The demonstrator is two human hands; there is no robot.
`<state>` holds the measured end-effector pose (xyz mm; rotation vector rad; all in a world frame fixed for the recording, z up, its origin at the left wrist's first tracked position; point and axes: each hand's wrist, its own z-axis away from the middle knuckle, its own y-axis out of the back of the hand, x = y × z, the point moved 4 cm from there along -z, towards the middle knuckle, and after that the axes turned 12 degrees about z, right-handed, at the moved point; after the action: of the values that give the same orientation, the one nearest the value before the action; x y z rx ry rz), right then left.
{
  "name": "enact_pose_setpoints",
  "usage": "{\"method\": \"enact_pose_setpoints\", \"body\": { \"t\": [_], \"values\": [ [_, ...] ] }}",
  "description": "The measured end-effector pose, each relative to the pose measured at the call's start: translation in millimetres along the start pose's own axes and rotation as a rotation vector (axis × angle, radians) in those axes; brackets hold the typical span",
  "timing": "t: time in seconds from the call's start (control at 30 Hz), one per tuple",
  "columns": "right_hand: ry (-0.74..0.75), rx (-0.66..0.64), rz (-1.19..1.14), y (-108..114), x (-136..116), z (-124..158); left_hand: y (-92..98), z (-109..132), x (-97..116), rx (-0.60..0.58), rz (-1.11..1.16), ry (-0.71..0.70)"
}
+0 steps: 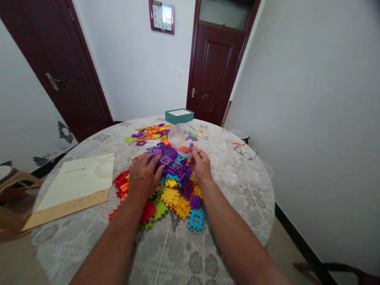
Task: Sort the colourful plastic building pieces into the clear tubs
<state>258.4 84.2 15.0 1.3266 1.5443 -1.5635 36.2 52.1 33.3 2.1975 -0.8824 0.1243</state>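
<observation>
I see my left hand [144,176] lying palm-down and spread open on a heap of interlocking plastic tiles [169,186] in the middle of the round table [178,253], fingertips on the purple ones. My right hand [200,164] is pinched shut on a small purple piece [191,145], held just below the clear plastic tub [185,138] (tipped on its side). A teal box [179,116] sits at the far edge, paper sheets [77,182] to the left, eyeglasses [246,152] to the right.
</observation>
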Motion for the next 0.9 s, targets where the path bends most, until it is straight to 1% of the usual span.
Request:
{"method": "enact_pose_setpoints", "body": {
  "t": [0.1,0.17,0.23,0.3,0.33,0.4,0.5,0.57,0.67,0.77,0.83,0.9],
  "values": [
    [0.058,0.076,0.148,1.8,-16.1,3.6,-2.4,0.2,11.7,-0.021,-0.002,-0.039],
    [0.099,0.125,0.245,6.7,-31.6,0.5,-4.6,0.7,18.1,-0.041,-0.013,-0.051],
    [0.168,0.165,0.368,14.7,-51.7,-11.4,-6.7,1.4,22.0,-0.069,-0.019,-0.058],
    [0.248,0.185,0.538,24.6,-73.5,-32.8,-8.0,1.6,23.8,-0.094,-0.01,-0.061],
    [0.278,0.18,0.655,29.6,-83.6,-46.2,-8.1,1.6,24.4,-0.1,-0.001,-0.058],
    [0.318,0.167,0.974,39.8,-99.9,-74.7,-7.0,1.6,25.7,-0.097,0.018,-0.044],
    [0.366,0.191,1.497,56.4,-111.6,-112.4,-3.6,3.0,29.9,-0.092,0.024,-0.02],
    [0.357,0.182,1.741,67.6,-107.1,-133.0,-2.2,4.7,32.9,-0.106,0.016,-0.007],
    [0.266,0.101,1.967,82.9,-85.6,-159.0,-2.0,6.6,33.2,-0.129,0.003,0.023],
    [0.216,0.058,2.07,90.8,-64.8,-175.1,-2.3,7.3,28.9,-0.143,-0.017,0.063],
    [0.185,0.052,2.106,91.2,-56.3,-179.1,-1.8,7.1,26.1,-0.145,-0.02,0.077],
    [0.119,0.043,2.135,89.4,-51.0,-179.3,-1.2,6.4,23.5,-0.143,-0.023,0.082]
  ]
}}
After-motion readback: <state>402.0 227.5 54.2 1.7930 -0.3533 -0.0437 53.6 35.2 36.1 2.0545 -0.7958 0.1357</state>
